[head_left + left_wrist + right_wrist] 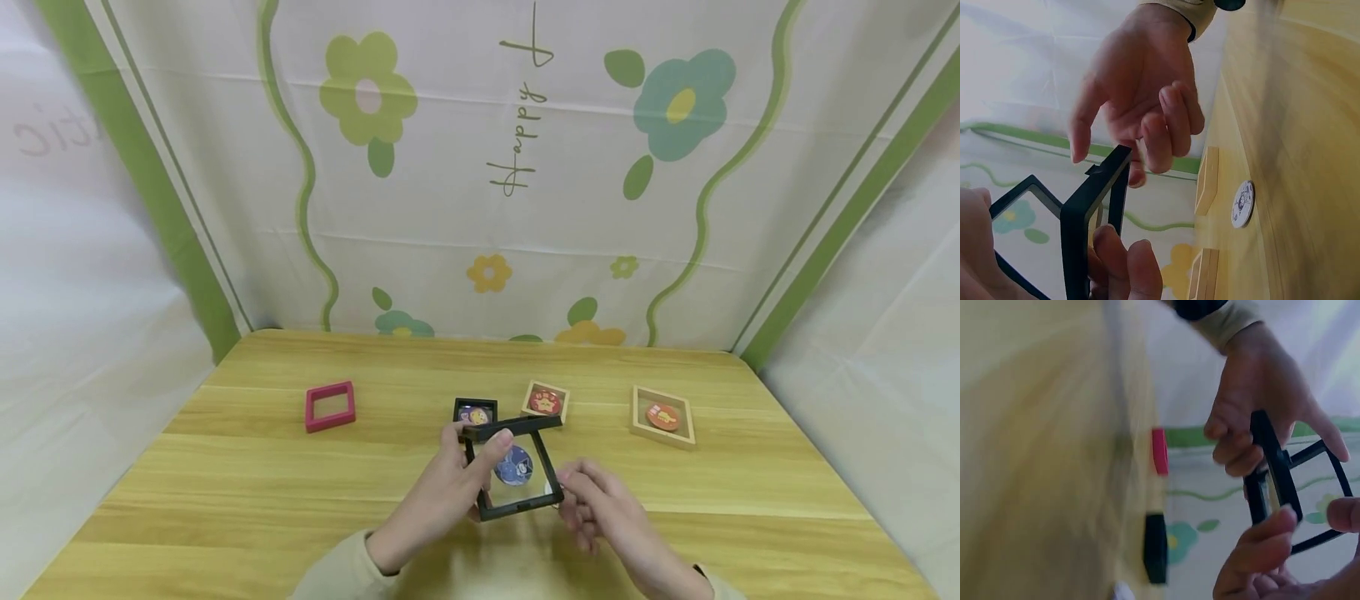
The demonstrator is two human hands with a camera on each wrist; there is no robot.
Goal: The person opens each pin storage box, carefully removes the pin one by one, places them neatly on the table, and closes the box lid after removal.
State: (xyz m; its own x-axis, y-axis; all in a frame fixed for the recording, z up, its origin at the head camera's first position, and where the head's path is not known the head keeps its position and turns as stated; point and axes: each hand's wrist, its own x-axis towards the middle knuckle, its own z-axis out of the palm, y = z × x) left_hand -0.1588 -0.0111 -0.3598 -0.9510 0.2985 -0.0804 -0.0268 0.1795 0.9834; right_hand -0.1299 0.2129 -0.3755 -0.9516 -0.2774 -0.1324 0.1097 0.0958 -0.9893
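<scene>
My left hand [448, 477] grips a black square display frame [557, 454] by its left side, thumb in front and fingers behind. The frame is hinged apart, its two clear-windowed halves at an angle in the left wrist view. A round blue badge [513, 465] shows through the window; whether it lies inside or behind, I cannot tell. At the lower right corner is my right hand [607, 504], its fingers loosely bent and thumb apart; contact with the frame is unclear. In the left wrist view, a round white badge [1244, 204] with a dark drawing lies on the table.
Behind the frame stand a small black box [476, 402] with a badge and a wooden box [564, 392] with a red badge. Farther right is another wooden box [660, 437] holding an orange badge. A pink square frame [330, 418] lies left. Patterned cloth encloses the table [225, 467].
</scene>
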